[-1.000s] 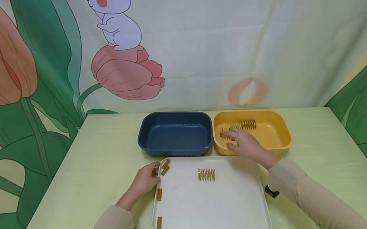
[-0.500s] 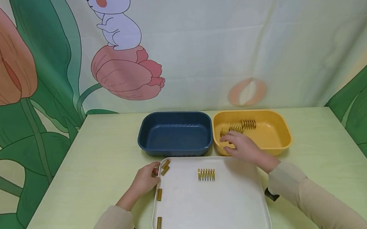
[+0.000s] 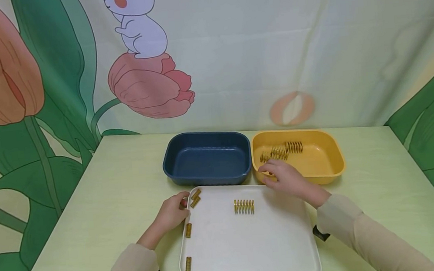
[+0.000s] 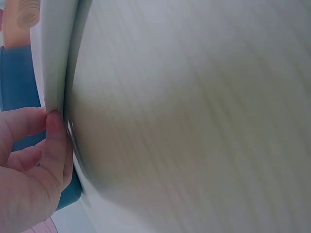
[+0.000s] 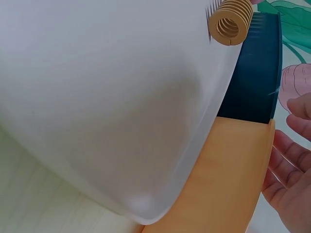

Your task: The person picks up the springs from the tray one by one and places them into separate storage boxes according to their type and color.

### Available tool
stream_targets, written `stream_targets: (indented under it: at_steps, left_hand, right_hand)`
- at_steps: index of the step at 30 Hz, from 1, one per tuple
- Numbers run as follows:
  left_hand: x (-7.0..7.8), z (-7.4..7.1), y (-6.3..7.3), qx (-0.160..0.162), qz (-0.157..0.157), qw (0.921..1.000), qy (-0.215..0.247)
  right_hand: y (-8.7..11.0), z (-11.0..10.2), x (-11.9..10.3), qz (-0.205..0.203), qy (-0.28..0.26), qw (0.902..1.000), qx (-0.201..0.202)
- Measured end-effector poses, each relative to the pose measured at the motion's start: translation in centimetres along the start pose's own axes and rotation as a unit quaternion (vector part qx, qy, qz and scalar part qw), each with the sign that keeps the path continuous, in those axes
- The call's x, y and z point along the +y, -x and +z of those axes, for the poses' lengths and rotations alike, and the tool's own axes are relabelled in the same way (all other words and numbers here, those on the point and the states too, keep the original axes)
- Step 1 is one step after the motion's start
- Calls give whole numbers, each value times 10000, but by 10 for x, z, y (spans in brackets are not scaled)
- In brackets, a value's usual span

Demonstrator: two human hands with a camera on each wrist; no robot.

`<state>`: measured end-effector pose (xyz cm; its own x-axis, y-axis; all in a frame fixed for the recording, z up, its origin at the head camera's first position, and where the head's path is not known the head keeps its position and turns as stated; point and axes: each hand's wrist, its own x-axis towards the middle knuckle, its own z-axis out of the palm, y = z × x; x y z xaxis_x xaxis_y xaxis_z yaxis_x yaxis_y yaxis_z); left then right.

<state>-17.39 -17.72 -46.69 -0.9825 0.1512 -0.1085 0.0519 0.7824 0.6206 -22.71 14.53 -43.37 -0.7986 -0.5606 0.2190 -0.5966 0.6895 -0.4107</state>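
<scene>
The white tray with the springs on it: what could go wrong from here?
The left hand pinches the left edge of the white tray, so a tug might send the large spring or the small springs rolling. The right hand is by the near rim of the yellow bin, so it could bump that.

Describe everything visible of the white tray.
The white tray is a shallow, plastic-looking rectangle with rounded corners and raised rim. It lies flat on the table, just in front of the blue bin and yellow bin. The left hand pinches its left edge. One larger spring and four small springs lie on it.
</scene>
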Motion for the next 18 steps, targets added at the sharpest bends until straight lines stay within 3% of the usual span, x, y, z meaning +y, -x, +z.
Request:
stream_targets:
  at_steps: [8,18]
  left_hand:
    - [-3,2,0,20,7,10000,11]
    - [-8,4,1,134,223,9997,-34]
  right_hand:
    - [4,1,-7,75,39,9999,-94]
    - [9,11,-15,-226,176,9989,374]
